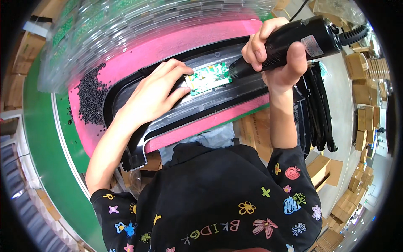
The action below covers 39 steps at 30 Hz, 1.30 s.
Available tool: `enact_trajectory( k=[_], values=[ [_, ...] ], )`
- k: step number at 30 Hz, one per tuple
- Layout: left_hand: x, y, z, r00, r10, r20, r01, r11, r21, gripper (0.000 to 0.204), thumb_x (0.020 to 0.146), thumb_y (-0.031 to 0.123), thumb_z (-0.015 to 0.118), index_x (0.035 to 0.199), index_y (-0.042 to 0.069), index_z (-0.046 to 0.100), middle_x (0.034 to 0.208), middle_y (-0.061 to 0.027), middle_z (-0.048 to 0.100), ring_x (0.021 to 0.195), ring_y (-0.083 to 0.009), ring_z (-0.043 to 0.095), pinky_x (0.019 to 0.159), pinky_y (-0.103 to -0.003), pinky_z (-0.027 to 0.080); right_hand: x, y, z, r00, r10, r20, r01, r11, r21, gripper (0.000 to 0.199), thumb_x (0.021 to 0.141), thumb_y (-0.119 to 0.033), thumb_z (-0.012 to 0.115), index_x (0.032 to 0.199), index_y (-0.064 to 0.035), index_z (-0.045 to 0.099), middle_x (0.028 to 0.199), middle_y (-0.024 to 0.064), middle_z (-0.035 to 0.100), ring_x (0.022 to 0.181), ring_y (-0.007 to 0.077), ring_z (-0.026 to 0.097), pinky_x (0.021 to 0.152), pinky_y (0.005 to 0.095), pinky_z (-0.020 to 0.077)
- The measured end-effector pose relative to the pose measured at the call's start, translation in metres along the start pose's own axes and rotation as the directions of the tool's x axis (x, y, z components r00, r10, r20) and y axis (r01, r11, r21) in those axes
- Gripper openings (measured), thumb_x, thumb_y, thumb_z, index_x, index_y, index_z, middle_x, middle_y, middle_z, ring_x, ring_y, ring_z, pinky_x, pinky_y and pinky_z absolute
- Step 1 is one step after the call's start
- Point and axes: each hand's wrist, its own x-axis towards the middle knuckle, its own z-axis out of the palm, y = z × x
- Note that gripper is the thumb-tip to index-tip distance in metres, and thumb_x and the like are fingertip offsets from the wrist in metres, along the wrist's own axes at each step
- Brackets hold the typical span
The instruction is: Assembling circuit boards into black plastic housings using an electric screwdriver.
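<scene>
Pink-topped table carries a black housing along its near edge. Right hand clasps a black tool, angled toward the green circuit board mid-housing. Apparent step: tool work at the board's right end; next move calls for steadiness. Hands apart; left hand palm down, steadying the board's left end

Black corded tool gripped in right hand, its narrow end pointed at right edge of green circuit board; contact can't be told. Board's left end touched by left hand, thumb and fingers spread; firm grip can't be confirmed. Board set inside long black plastic casing, laid on pink mat. Small black pieces scattered at left. Clear plastic trays stacked beyond casing. Cardboard boxes seen far right.
</scene>
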Motion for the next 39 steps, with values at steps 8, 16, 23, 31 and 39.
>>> enact_trajectory(
  k=[8, 16, 23, 31, 39],
  values=[
    [-0.011, 0.019, -0.022, 0.994, -0.052, -0.097, 0.039, 0.991, -0.130, 0.028, 0.088, 0.009, 0.064, 0.115, 0.002, 0.059, 0.116, -0.0098, 0.056, 0.093, -0.0200, 0.058, 0.075, -0.030, 0.049, -0.009, 0.001, 0.019, 0.989, 0.033, 0.147, -0.024, 0.998, -0.064, 0.059, 0.083, -0.055, 0.068, 0.100, -0.0017, 0.049, 0.062, 0.0026, 0.047, 0.046, 0.0094, 0.040, 0.042, 0.0235, 0.0322],
    [-0.093, 0.027, -0.072, 0.695, -0.184, -0.695, 0.229, 0.973, -0.028, 0.014, 0.091, 0.012, 0.062, 0.098, 0.000, 0.061, 0.077, -0.0090, 0.060, 0.066, -0.0176, 0.057, 0.062, -0.028, 0.047, 0.033, -0.010, -0.001, 0.850, 0.468, -0.241, -0.356, 0.848, 0.392, 0.027, 0.092, -0.030, 0.065, 0.096, -0.0041, 0.059, 0.075, 0.0037, 0.057, 0.065, 0.0141, 0.056, 0.062, 0.0311, 0.0469],
    [-0.162, 0.023, -0.037, 0.594, -0.804, 0.027, 0.754, 0.544, -0.368, 0.046, 0.095, 0.034, 0.058, 0.070, -0.004, 0.061, 0.051, -0.0119, 0.058, 0.045, -0.0190, 0.062, 0.045, -0.032, 0.049, 0.044, -0.029, -0.018, 0.783, 0.516, -0.348, -0.320, 0.814, 0.485, 0.030, 0.087, -0.011, 0.066, 0.111, -0.0033, 0.049, 0.108, 0.0139, 0.049, 0.110, 0.0298, 0.050, 0.100, 0.0617, 0.0441],
    [-0.217, 0.036, 0.048, 0.701, -0.706, 0.100, 0.494, 0.380, -0.782, 0.046, 0.095, 0.037, 0.059, 0.078, -0.005, 0.064, 0.062, -0.0066, 0.060, 0.058, -0.0139, 0.064, 0.053, -0.029, 0.050, 0.134, -0.153, 0.162, 0.924, -0.351, 0.155, 0.382, 0.874, -0.301, 0.053, 0.092, -0.017, 0.061, 0.137, 0.0011, 0.039, 0.122, 0.0088, 0.052, 0.110, 0.0186, 0.054, 0.091, 0.0337, 0.0476],
    [-0.235, 0.045, 0.124, 0.647, -0.692, -0.321, -0.446, -0.002, -0.895, 0.049, 0.084, 0.027, 0.054, 0.107, -0.016, 0.054, 0.103, -0.0303, 0.066, 0.075, -0.0365, 0.069, 0.072, -0.038, 0.058, 0.354, -0.272, 0.315, 0.589, -0.561, 0.582, 0.808, 0.418, -0.415, 0.071, 0.086, -0.052, 0.063, 0.126, 0.0053, 0.050, 0.121, 0.0229, 0.055, 0.109, 0.0318, 0.055, 0.096, 0.0406, 0.0440]
  ],
)
